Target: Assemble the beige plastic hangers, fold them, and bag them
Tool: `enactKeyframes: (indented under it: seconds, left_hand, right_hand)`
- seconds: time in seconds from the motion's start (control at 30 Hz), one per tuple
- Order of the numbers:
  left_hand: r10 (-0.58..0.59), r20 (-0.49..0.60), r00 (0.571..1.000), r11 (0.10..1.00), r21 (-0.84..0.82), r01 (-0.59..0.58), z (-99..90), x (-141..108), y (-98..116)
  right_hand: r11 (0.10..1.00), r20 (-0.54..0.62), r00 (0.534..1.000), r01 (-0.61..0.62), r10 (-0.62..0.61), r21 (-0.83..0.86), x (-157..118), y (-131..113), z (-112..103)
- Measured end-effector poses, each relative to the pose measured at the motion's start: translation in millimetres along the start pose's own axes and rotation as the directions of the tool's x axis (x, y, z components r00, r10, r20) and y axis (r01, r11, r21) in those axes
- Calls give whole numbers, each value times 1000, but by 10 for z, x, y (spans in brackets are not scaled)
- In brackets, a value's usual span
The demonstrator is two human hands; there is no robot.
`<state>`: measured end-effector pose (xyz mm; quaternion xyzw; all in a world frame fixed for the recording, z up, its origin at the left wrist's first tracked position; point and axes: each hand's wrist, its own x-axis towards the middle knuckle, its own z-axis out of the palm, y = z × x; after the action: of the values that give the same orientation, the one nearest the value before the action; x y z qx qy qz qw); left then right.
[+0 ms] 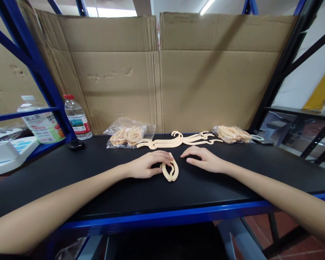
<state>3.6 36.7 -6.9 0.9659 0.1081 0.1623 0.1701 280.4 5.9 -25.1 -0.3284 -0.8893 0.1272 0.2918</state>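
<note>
A folded cream plastic hanger lies on the black tabletop in front of me. My left hand grips its upper left side between thumb and fingers. To the right, my right hand hovers close to the hanger without touching it, thumb and fingers apart. Behind both hands, several unfolded cream hangers lie in an overlapping row, with a hook sticking up near the middle.
Clear bags of folded cream pieces sit at the back left and back right. A red-capped bottle and a black object stand at left. Cardboard walls the rear; a blue edge runs along the front.
</note>
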Motion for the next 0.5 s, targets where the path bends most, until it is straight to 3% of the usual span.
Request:
enactKeyframes:
  seconds: [0.23,0.5]
  left_hand:
    - [16,-34,999,998,69,-13,-76,-12,-54]
    - [7,93,996,953,301,-35,-35,-11,-57]
  right_hand:
    - [999,-53,998,-43,43,-6,3,106,-32]
    - [993,-119,988,-102,96,-50,15,296,-113]
